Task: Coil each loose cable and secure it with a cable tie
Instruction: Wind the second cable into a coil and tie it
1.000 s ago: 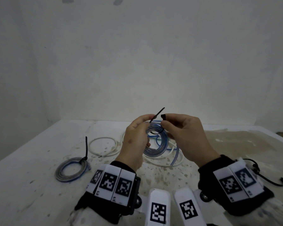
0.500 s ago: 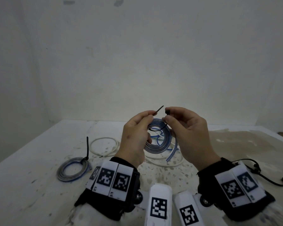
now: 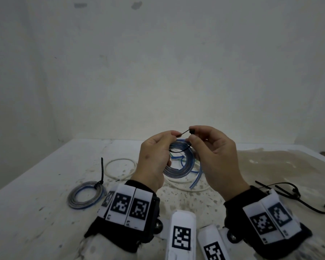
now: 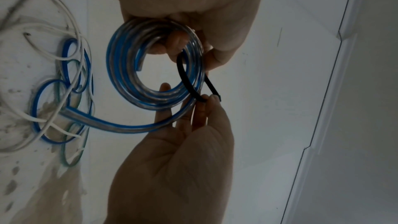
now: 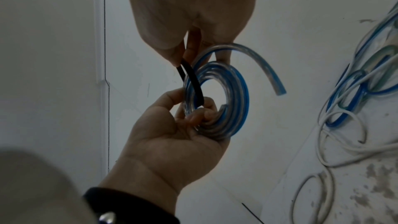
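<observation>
A coil of clear-and-blue flat cable hangs in the air above the table, its free end dangling. My left hand has its fingers curled through the coil and pinches the tail of a black cable tie. The tie loops loosely round the coil's strands. My right hand pinches the tie's head end between thumb and fingertips, just right of the left fingertips. In the right wrist view the tie runs from my right fingers down over the coil.
On the white, stained table a tied cable coil lies at the left, its tie tail standing up. A white cable loop lies behind it. Loose blue, white and green cables lie under the hands. Black ties lie at the right.
Both hands have risen a little with the coil. The tie's tail, which stuck up free between the hands, now bends over to the head end in my right fingers.
</observation>
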